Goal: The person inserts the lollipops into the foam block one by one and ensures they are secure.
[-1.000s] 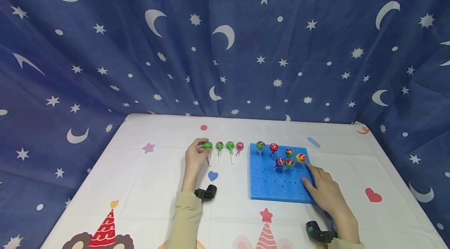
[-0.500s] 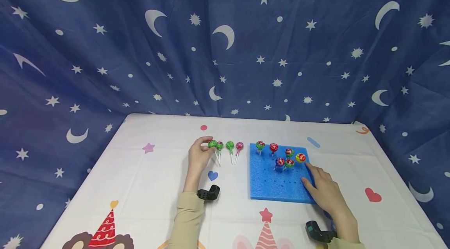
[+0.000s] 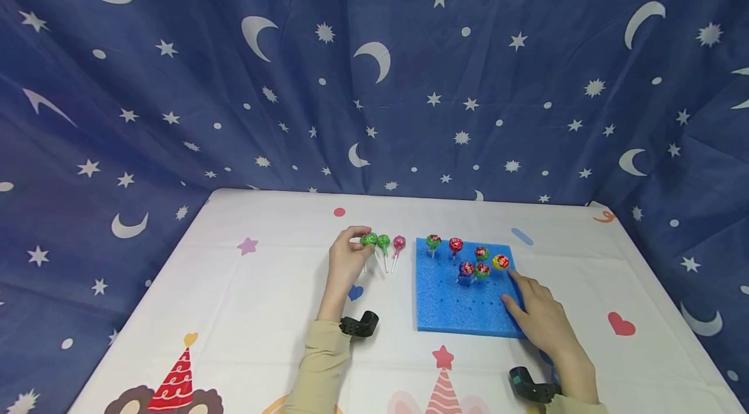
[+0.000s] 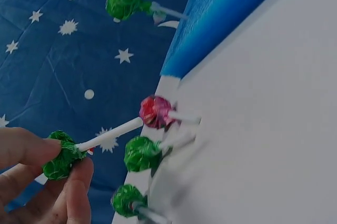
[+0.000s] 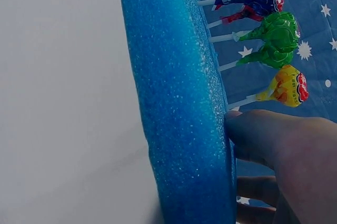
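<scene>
Now left hand [image 3: 346, 259] grip pinched on green lollipop [image 3: 368, 240], right hand [image 3: 541, 316] flat, fingers relaxed, on blue foam block [image 3: 450, 303].

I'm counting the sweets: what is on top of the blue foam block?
Six wrapped lollipops stand in the blue foam block, and the right hand rests on its right edge. Whatever lies beneath that hand is hidden.

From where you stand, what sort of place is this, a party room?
Probably a staged tabletop set rather than a real party: a moon-and-star backdrop hangs behind a table with a party-print cover, where lollipops stand in a blue foam block.
</scene>
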Tool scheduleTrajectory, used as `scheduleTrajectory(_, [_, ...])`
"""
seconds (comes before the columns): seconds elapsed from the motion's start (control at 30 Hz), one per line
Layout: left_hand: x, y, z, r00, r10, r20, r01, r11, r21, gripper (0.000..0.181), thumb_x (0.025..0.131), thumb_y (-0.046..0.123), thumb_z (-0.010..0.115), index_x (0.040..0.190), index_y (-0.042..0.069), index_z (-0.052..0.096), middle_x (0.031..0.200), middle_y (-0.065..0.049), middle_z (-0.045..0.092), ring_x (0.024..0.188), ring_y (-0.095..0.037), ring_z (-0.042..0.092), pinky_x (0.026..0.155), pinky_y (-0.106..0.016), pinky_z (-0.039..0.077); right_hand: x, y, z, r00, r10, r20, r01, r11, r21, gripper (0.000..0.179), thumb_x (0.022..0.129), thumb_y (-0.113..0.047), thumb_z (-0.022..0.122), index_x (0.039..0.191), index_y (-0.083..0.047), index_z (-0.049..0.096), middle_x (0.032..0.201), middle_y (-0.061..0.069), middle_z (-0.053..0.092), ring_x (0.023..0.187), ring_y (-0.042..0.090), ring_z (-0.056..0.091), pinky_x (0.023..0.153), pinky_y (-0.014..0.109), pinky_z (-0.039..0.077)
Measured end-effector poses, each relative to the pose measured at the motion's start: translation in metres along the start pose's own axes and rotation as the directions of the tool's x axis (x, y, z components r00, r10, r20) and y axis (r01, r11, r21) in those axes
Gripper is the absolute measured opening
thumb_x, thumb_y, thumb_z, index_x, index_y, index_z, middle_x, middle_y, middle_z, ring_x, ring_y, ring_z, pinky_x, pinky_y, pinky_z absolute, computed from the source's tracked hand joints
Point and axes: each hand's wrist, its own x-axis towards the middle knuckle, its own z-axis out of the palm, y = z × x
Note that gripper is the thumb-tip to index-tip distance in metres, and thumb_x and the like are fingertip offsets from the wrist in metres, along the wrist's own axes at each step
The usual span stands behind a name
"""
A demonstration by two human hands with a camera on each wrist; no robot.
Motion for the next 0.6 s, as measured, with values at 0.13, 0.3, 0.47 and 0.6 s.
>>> scheduleTrajectory(0.13, [-0.003,0.002,0.009,0.999,0.026,0.027,-0.025,1.0,-0.018,0.031,0.081,0.001,0.069,0.111,0.008,0.068,0.111,-0.013,0.062,0.086,-0.022,0.065,0.063,-0.021,0.052,0.0,0.0,0.0,1.0,0.001,0.004,-0.001,1.0,0.002,0.064,0.096,-0.033,0.053,0.147,0.0,0.032,0.142,0.031,0.04,0.131,0.052,0.034,0.1,0.073,0.028])
scheduleTrajectory(0.3, [-0.008,0.005,0.019,0.996,0.048,0.075,-0.046,0.999,-0.024,0.03,0.081,0.001,0.068,0.111,0.009,0.068,0.109,-0.013,0.061,0.084,-0.017,0.062,0.064,-0.018,0.049,0.0,-0.001,-0.001,1.0,0.002,0.008,-0.002,1.0,0.005,0.064,0.096,-0.033,0.054,0.146,0.001,0.032,0.143,0.031,0.04,0.131,0.052,0.033,0.1,0.073,0.028])
scheduleTrajectory(0.47, [-0.015,0.013,0.03,0.987,0.071,0.142,-0.068,0.997,-0.023,0.029,0.083,0.001,0.067,0.112,0.009,0.067,0.109,-0.013,0.06,0.084,-0.018,0.064,0.063,-0.018,0.051,0.0,-0.002,-0.002,1.0,0.002,0.01,-0.002,1.0,0.007,0.064,0.096,-0.032,0.054,0.146,0.001,0.032,0.143,0.031,0.039,0.131,0.052,0.033,0.1,0.073,0.028])
scheduleTrajectory(0.6, [-0.021,0.017,0.039,0.975,0.117,0.187,-0.114,0.993,-0.027,0.029,0.084,0.002,0.067,0.113,0.008,0.067,0.109,-0.013,0.061,0.086,-0.019,0.064,0.068,-0.021,0.053,-0.001,-0.002,-0.003,1.0,0.005,0.01,-0.005,1.0,0.008,0.064,0.096,-0.032,0.054,0.146,0.001,0.032,0.143,0.031,0.039,0.131,0.052,0.033,0.101,0.073,0.028])
